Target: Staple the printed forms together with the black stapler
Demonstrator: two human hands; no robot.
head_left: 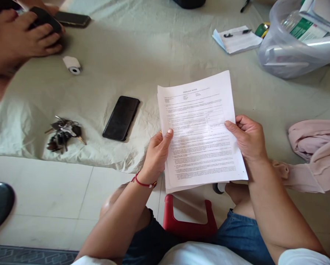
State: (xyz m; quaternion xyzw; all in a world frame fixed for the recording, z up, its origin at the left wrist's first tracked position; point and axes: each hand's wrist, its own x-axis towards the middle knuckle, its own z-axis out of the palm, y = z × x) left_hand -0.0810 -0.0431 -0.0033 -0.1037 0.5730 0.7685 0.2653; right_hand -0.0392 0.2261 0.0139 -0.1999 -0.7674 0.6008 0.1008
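A small stack of printed sheets of paper [198,147] is held up in front of me, tilted a little, above the table's near edge. My left hand [158,149] pinches its left edge, thumb on top and fingers behind. On the opposite edge my right hand [249,137] grips with the thumb on the front, fingers curled behind. Dense small print and a table of boxes cover the top sheet. Left of the papers lies a black smartphone [121,118], and further left a bunch of keys [65,133].
Another person's hand [29,36] holds a dark phone at upper left, beside a second phone [73,19]. A small white roll [72,66] lies nearby. To the right are a notepad with a pen [240,39], a clear plastic tub [288,62] and pink cloth [316,147].
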